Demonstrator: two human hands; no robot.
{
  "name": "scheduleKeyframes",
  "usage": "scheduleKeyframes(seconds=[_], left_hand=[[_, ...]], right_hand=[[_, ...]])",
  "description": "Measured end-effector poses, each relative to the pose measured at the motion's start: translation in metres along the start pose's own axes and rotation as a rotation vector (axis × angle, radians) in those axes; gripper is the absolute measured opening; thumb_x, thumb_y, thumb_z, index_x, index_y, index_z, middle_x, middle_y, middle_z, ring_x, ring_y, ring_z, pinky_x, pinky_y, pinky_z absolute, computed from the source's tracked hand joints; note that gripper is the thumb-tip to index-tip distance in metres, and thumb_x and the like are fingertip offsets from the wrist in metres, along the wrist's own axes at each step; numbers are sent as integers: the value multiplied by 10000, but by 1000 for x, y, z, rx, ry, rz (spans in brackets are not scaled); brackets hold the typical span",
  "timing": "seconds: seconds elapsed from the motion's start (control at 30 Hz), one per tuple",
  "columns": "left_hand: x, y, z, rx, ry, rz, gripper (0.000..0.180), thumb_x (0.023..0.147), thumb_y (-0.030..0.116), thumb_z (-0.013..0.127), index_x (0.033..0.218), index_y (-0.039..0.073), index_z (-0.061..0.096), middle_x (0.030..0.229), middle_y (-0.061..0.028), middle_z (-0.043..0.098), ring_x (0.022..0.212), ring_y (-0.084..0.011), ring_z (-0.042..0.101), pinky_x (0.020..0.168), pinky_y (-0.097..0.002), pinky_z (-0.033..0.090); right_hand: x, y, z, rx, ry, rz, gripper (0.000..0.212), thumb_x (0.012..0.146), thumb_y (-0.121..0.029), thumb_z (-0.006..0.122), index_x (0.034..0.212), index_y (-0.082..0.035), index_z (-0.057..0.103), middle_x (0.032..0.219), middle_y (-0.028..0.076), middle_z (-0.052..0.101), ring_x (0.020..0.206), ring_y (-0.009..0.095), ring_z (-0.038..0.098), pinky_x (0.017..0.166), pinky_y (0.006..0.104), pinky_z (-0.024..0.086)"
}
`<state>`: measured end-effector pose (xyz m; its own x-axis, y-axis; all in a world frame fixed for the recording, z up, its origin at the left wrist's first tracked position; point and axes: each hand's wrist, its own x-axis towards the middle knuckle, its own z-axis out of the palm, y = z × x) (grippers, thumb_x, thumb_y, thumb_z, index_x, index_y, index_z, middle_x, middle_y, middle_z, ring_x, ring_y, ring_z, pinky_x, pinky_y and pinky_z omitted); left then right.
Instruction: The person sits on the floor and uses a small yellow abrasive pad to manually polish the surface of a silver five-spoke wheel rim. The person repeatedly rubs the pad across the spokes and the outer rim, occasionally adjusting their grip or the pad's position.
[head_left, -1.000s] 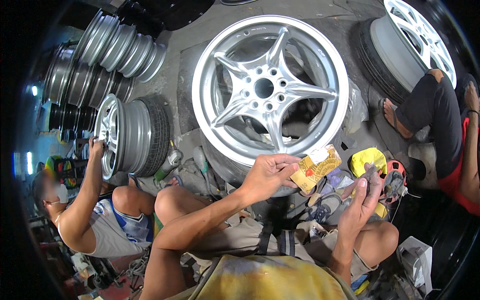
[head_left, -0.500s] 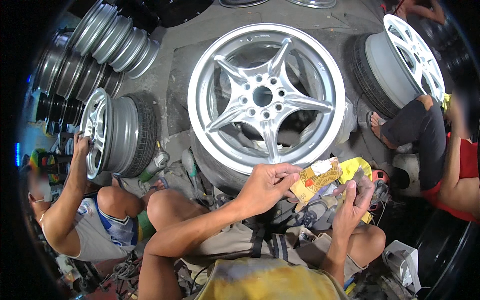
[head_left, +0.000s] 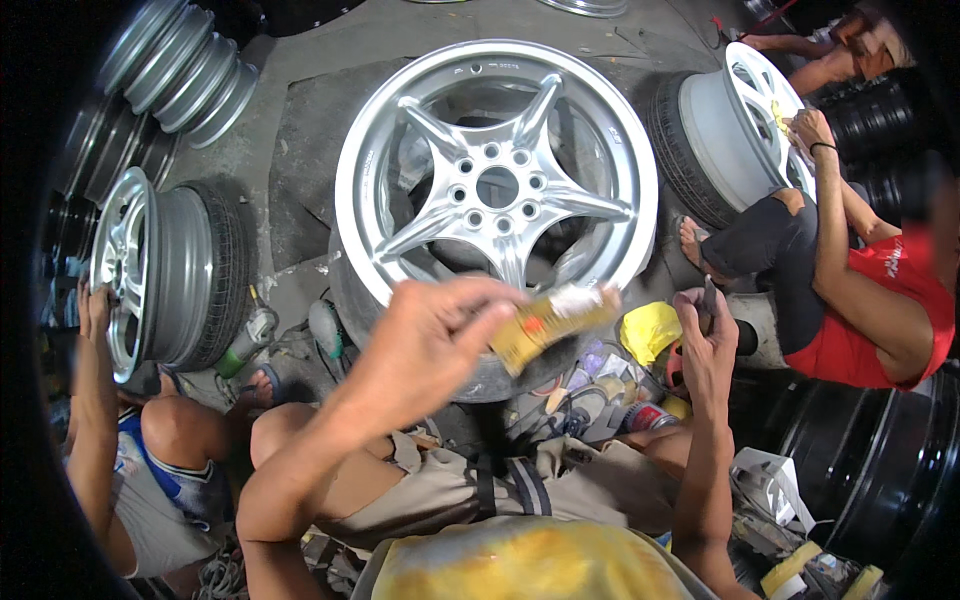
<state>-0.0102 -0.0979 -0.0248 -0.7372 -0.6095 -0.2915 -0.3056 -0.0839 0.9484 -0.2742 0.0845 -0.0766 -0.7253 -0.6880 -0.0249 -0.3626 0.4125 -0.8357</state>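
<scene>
Pinched in my left hand (head_left: 425, 335) is a worn piece of sandpaper (head_left: 545, 325), its yellow-brown printed backing facing up. It hovers over the near edge of a silver six-spoke wheel rim (head_left: 565, 200), which lies face up on a tire (head_left: 365, 330). Whether the sandpaper touches the rim I cannot tell. Further right and apart from the rim, my right hand (head_left: 708, 345) is closed on a small dark flat piece (head_left: 709, 298) that sticks up from the fingertips.
Tools, sandpaper scraps and a yellow cloth (head_left: 650, 332) clutter the floor between my knees and the tire. Co-workers sit left and right, each at an upright rim, the left rim (head_left: 125, 270) and right rim (head_left: 755, 95). Stacked rims (head_left: 180, 70) stand far left.
My left hand has moved left and up with the sandpaper, toward the rim. My right hand has parted from it and risen slightly. The whole view has shifted, and the right co-worker's hand now reaches their rim.
</scene>
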Motion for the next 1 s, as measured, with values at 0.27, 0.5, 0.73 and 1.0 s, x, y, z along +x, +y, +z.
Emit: scheduleKeyframes(seconds=[0.27, 0.5, 0.73, 1.0], left_hand=[[-15, -15, -79, -151, 444, 158, 213, 971, 67, 587, 1128, -61, 654, 958, -118, 710, 839, -132, 687, 694, -243, 602], [-29, -17, -93, -132, 523, 183, 278, 968, 163, 614, 1148, -46, 650, 933, -124, 714, 802, -139, 695, 647, -243, 578], [-6, -55, -144, -232, 362, -90, 274, 943, 206, 654, 1097, -20, 681, 934, -74, 701, 858, -107, 658, 790, -264, 533], [26, -111, -163, -321, 266, -277, 247, 937, 213, 650, 1096, 28, 682, 1040, -81, 692, 989, -167, 625, 956, -350, 446]], right_hand=[[13, -4, 30, 30, -64, 24, 240, 1015, -223, 558, 1116, -5, 559, 896, 30, 550, 782, 86, 488, 711, 235, 423], [-7, -17, 60, -138, -169, -41, 215, 1009, -190, 548, 1018, 24, 567, 814, 51, 561, 719, 102, 506, 646, 250, 417], [66, 7, 42, -233, 24, -196, 355, 883, -296, 704, 959, 46, 646, 791, 147, 647, 765, 215, 611, 822, 375, 488], [77, 20, 48, -285, -46, -98, 455, 800, -328, 779, 1034, 44, 659, 854, 138, 701, 773, 189, 650, 752, 337, 514]])
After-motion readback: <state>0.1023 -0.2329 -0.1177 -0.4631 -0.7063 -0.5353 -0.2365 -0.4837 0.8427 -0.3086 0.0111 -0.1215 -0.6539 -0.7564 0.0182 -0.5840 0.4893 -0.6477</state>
